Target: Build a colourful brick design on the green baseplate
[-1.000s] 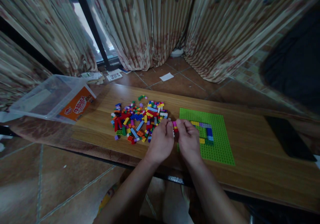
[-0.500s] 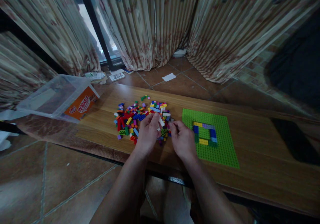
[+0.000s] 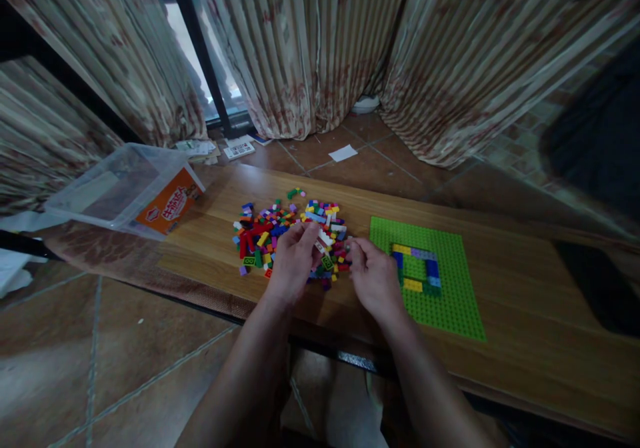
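A heap of loose toy building bricks (image 3: 263,228) in many colours lies on the wooden table. Over its right part is my left hand (image 3: 293,261), its fingers curled in and thumb on top; whatever it may hold is hidden. My right hand (image 3: 373,271) is at the heap's right edge, thumb and fingertips pinched together on something too small to make out. Just beyond it lies a green studded baseplate (image 3: 455,301). On the baseplate stands a rectangular ring of bricks (image 3: 413,285) in yellow, blue, purple and green, partly beside my right hand.
A clear plastic box (image 3: 117,188) with an orange label stands at the table's left end. A dark flat object (image 3: 595,288) lies on the table (image 3: 525,328) at the right. Papers (image 3: 240,148) rest on the tiled floor before the curtains (image 3: 285,55).
The view has shifted slightly, so the scene sits a little further right. My hands have drawn slightly apart, showing more bricks between them. Both keep their closed shape.
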Motion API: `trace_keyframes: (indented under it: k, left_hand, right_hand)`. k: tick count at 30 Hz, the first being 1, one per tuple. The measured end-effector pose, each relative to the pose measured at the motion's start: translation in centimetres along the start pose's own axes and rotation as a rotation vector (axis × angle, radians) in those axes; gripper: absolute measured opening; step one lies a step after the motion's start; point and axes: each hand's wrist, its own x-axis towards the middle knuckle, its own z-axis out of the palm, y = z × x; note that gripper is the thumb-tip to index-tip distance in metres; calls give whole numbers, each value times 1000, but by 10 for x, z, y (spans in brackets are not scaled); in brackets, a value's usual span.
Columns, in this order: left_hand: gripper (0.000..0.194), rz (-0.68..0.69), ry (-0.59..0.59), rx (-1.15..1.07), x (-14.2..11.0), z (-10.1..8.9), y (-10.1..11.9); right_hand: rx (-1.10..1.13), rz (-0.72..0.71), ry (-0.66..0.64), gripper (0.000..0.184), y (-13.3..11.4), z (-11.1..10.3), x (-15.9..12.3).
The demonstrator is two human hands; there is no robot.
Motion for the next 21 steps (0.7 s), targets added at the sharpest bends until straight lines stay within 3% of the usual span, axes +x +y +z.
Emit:
trace_keyframes:
  k: [4, 9, 14, 18, 21]
  left_hand:
    - [30, -11, -79, -3, 1, 2, -4]
    - [29, -37, -194, 28, -2, 9, -8]
    - [27, -7, -278, 78, -5, 16, -12]
    - [25, -12, -287, 92, -4, 20, -15]
    - [25, -22, -262, 130, -4, 22, -16]
  right_hand:
    - [125, -18, 55, 32, 1, -7, -3]
    - [432, -34, 38, 28, -2, -12, -6]
    - [582, -59, 27, 17, -1, -16, -8]
    - [585, 1, 27, 19, 8, -29, -7]
    - [431, 27, 128, 23, 26, -51, -3]
